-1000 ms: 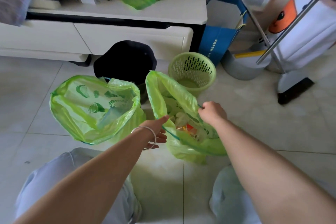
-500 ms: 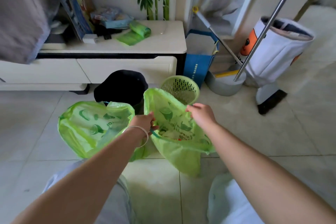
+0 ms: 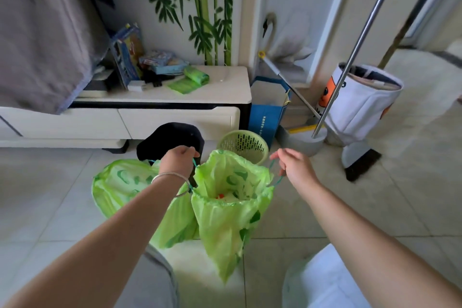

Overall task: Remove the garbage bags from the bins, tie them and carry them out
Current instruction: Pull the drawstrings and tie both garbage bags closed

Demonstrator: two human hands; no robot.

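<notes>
A green garbage bag (image 3: 227, 217) hangs lifted off the floor between my hands, its mouth gathered and rubbish visible inside. My left hand (image 3: 178, 161), with a silver bangle on the wrist, is shut on the teal drawstring at the bag's left side. My right hand (image 3: 292, 166) grips the drawstring loop on the right side. A second green garbage bag (image 3: 122, 182) lies open on the floor to the left, partly behind my left forearm. A light green perforated bin (image 3: 243, 144) and a black bin (image 3: 170, 141) stand just beyond the bags.
A white low cabinet (image 3: 175, 117) runs along the wall, with a roll of green bags (image 3: 196, 76) on top. A blue paper bag (image 3: 267, 115), a mop bucket (image 3: 302, 141) with a metal pole and a white printed hamper (image 3: 362, 105) stand at the right. My knees are below.
Both hands have taken the drawstrings and pulled them apart, so the bag's mouth has gathered and the bag has risen off the floor. The view has tilted upward.
</notes>
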